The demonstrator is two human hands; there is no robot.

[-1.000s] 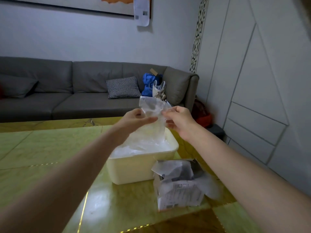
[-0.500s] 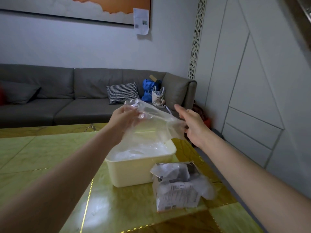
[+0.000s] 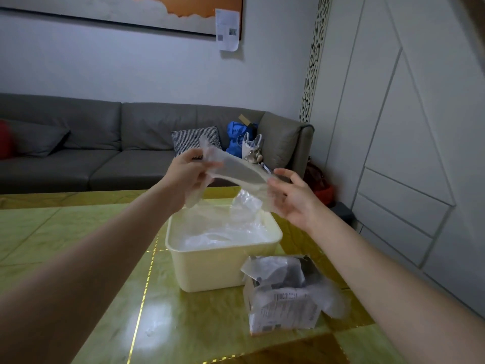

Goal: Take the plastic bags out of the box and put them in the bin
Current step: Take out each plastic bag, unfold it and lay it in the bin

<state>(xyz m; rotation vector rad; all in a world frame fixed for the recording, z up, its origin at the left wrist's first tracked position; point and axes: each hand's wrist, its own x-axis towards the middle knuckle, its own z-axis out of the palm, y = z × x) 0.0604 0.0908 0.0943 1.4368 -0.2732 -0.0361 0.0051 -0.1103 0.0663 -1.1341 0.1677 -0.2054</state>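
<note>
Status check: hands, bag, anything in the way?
Left hand grips clear plastic bag; right hand holds its other end. Bag stretched above cream bin. Nothing in the way.

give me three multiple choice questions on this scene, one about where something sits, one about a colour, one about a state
1. Where is the cardboard box relative to the bin?
A. inside it
B. on the table in front of it, nearer the camera and to the right
C. on the sofa

2. What colour is the bin?
A. cream
B. red
C. black

3. What is the left hand doing?
A. resting flat on the table
B. gripping a clear plastic bag above the bin
C. holding the box

Answers:
1. B, the box stands on the green table by the bin's near right corner.
2. A, its walls and rim are pale cream.
3. B, its fingers curl round the bag's end, while the right hand meets the other end.
</note>
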